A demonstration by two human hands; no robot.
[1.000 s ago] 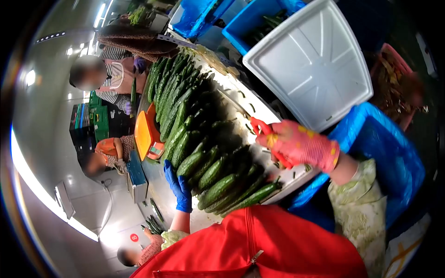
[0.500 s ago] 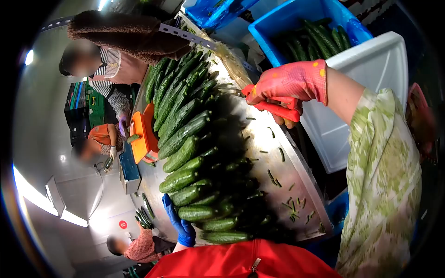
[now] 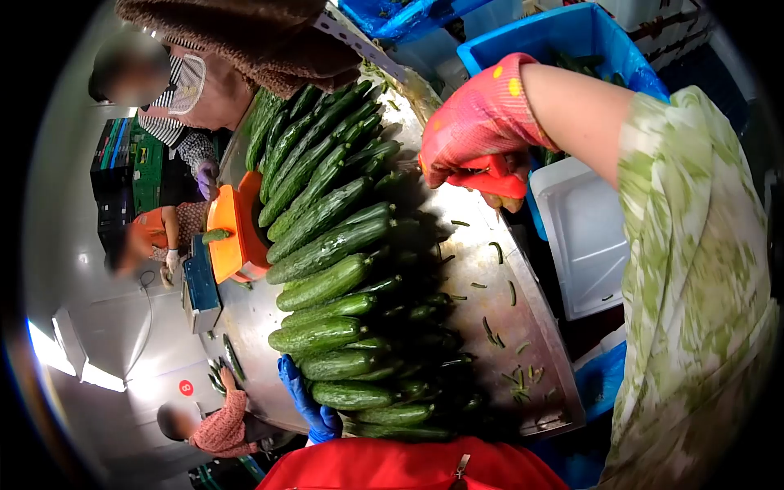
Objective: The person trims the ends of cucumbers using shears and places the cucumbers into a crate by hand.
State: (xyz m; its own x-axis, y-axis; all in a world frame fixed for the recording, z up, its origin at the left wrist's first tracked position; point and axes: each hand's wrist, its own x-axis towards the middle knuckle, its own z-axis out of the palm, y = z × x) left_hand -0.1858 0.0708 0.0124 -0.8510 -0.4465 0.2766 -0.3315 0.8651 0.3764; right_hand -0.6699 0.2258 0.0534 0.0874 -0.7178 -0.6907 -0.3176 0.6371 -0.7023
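Observation:
A long row of green cucumbers (image 3: 331, 237) lies side by side in a heap on the metal table (image 3: 531, 327). My right hand (image 3: 482, 122), in a pink glove with yellow dots, is closed around red-handled scissors (image 3: 488, 178) over the stem ends of the cucumbers. Their blades are hidden or lost in the glare. My left hand (image 3: 306, 400), in a blue glove, rests with fingers stretched out against the near cucumbers' outer ends. Small cut stem pieces (image 3: 523, 380) are scattered on the bare metal.
An orange container (image 3: 233, 233) and a blue box (image 3: 200, 278) stand beyond the heap. At the right are a blue crate (image 3: 490, 53) holding cucumbers and a white tray (image 3: 580, 237). Several other people work across the table; a brown fuzzy cloth (image 3: 269, 41) hangs near one.
The view has shifted a little. My right hand has turned with the scissors, and their blades no longer show. My left hand stays by the near cucumbers.

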